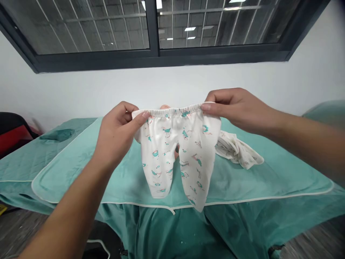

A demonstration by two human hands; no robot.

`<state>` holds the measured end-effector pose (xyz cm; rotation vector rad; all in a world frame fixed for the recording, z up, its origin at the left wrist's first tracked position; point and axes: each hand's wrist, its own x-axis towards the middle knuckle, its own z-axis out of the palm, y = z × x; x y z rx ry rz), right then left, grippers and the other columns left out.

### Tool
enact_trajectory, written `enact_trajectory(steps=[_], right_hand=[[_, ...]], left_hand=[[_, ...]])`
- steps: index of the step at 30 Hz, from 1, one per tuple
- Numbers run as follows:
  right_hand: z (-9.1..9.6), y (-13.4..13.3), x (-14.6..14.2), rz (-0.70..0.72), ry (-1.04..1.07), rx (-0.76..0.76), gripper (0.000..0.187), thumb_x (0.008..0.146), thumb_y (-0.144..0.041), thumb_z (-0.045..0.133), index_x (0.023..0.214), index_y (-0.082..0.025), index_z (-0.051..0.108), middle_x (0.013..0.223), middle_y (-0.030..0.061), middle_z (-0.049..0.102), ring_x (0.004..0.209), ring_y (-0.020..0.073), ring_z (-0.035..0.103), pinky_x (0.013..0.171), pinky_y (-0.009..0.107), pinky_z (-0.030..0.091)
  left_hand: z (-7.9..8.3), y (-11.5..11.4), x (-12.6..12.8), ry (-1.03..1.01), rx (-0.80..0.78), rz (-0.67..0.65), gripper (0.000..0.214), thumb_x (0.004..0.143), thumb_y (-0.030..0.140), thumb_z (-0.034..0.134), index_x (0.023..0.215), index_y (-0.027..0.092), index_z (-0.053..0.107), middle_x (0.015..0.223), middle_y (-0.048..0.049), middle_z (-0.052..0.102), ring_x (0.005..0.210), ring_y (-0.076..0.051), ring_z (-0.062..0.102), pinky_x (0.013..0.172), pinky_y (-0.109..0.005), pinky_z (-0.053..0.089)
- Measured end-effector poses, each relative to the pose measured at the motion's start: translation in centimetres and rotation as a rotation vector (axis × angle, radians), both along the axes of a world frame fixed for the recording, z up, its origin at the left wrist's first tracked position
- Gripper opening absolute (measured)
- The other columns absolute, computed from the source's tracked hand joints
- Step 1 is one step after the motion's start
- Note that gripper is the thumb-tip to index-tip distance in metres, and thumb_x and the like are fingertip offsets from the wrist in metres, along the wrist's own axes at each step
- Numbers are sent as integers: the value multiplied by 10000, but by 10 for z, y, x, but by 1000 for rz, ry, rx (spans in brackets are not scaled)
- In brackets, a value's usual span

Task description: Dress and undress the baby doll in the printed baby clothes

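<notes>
A pair of white baby pants (198, 154) with a small green and pink print hangs spread out in front of me. My left hand (118, 126) pinches the left end of the elastic waistband between thumb and fingers. At the right end of the waistband, my right hand (234, 106) has a similar pinch grip. Both legs dangle down over the front edge of the green mat. Behind the pants, a skin-coloured object (165, 107) peeks out above the waistband and between the legs; most of it is hidden.
A crumpled white printed cloth (238, 149) lies on the green mat (269, 183) to the right. The mat, edged in white, covers a green-sheeted bed (61, 133). A red and black object (14, 135) stands at the far left. Behind are a white wall and a dark-framed window (153, 54).
</notes>
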<state>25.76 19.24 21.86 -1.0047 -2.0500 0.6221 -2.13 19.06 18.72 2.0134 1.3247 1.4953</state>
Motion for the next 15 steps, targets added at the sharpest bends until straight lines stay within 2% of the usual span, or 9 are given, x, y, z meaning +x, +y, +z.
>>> enact_trajectory(steps=[2,4,8,10,12,14,15], right_hand=[[-6,1,-16,40,118,-38,378,855,-560,637,747,-202,586,710,-15,554,665,120,531,608,270,423],[-12,1,-35,97,196,-80,364,824,-562,676,805,-212,576,753,-7,577,701,137,561,616,274,458],[-25,-2,-62,166,277,-157,418,736,-544,769,922,-237,554,750,-2,587,695,174,600,566,288,497],[-31,0,-68,136,325,-181,383,768,-521,744,927,-238,541,755,0,586,683,182,611,555,300,510],[-36,6,-72,98,398,-187,326,810,-486,705,934,-239,532,784,3,594,709,190,626,583,319,531],[-40,18,-75,88,500,-181,280,833,-444,677,956,-245,525,828,7,605,775,199,640,652,344,556],[-43,28,-76,86,556,-176,264,837,-425,668,964,-247,521,851,8,609,814,202,644,696,355,564]], left_hand=[[-1,0,13,-103,19,-72,208,865,411,633,955,228,594,768,11,628,720,-143,619,606,-232,486],[-2,-2,26,-149,44,-171,272,863,408,635,1090,263,595,918,-9,662,886,-180,666,685,-254,538],[-9,-2,38,-176,10,-310,392,875,447,617,1250,351,555,1187,-19,641,1190,-257,606,855,-350,564],[-22,1,38,-227,-23,-319,466,872,462,617,1316,370,507,1261,-29,618,1241,-270,576,897,-381,554],[-42,6,38,-266,-106,-328,576,835,454,662,1365,345,462,1269,-52,623,1228,-281,583,907,-390,548],[-68,9,39,-246,-273,-357,611,789,419,712,1341,277,491,1196,-69,669,1148,-300,623,890,-396,549],[-81,9,39,-218,-370,-369,560,781,402,716,1287,241,537,1135,-71,695,1090,-305,645,872,-400,549]])
